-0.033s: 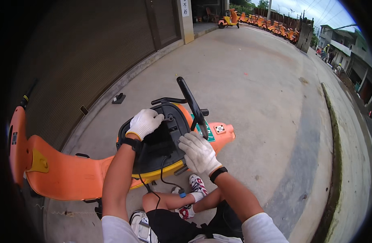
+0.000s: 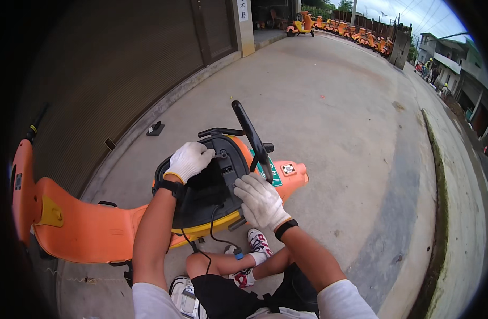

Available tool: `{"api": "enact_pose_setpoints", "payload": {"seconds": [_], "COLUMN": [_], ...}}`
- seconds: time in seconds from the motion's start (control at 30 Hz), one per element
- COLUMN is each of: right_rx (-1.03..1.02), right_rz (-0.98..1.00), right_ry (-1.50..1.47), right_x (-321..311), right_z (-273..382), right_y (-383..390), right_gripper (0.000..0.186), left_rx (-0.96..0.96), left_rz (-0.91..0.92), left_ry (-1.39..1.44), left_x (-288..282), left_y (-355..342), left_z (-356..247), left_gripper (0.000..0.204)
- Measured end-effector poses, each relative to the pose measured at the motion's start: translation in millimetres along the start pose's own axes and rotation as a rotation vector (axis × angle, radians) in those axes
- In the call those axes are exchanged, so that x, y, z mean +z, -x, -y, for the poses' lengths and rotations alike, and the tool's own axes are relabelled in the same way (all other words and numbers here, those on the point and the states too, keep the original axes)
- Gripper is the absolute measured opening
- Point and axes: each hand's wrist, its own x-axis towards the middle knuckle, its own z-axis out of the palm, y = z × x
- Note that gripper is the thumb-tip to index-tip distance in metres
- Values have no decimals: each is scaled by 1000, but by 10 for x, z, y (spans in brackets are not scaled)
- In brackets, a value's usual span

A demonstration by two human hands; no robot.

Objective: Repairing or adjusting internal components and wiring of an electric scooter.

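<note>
In front of me stands an orange and yellow scooter (image 2: 90, 218) with a black open compartment (image 2: 185, 212) in its body. My left hand (image 2: 188, 161), in a white knitted glove, lies at the compartment's far side with fingers curled; what is under them is hidden. My right hand (image 2: 260, 201), gloved too, rests with fingers stretched out along the compartment's right edge, by the foot of an upright long black part (image 2: 252, 135). A black cable (image 2: 212, 226) comes out of the compartment and hangs over the near side, ending in a blue-tipped connector (image 2: 238, 254).
A white boxy device (image 2: 188, 303) with a thin cable is beside my leg. A small black object (image 2: 156, 129) lies on the concrete near a brown shutter (image 2: 122, 69). Parked scooters (image 2: 355, 34) line the far end. A kerb (image 2: 439, 212) runs along the right; people stand far off.
</note>
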Motion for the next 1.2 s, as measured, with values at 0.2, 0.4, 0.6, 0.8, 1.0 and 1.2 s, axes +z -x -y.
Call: {"api": "enact_pose_setpoints", "payload": {"seconds": [0.2, 0.4, 0.6, 0.8, 1.0, 1.2], "right_rx": [-5, 7, 11, 9, 30, 59], "right_rz": [-6, -58, -37, -66, -88, -116], "right_ry": [-3, -7, -12, -5, -3, -15], "right_x": [14, 37, 51, 75, 41, 80], "right_z": [-36, -15, -22, 3, -19, -55], "right_y": [27, 46, 61, 48, 83, 153], "right_gripper": [44, 46, 43, 42, 41, 44], "left_rx": [-22, -11, 49, 51, 78, -237], "left_rz": [40, 73, 114, 30, -134, 157], "left_ry": [38, -61, -100, -99, -143, 264], "left_x": [-82, -128, -130, 48, 480, 355], "left_y": [-141, -218, -324, -138, 78, 229], "left_z": [43, -6, 41, 118, -32, -457], "left_gripper": [43, 43, 44, 44, 42, 39]}}
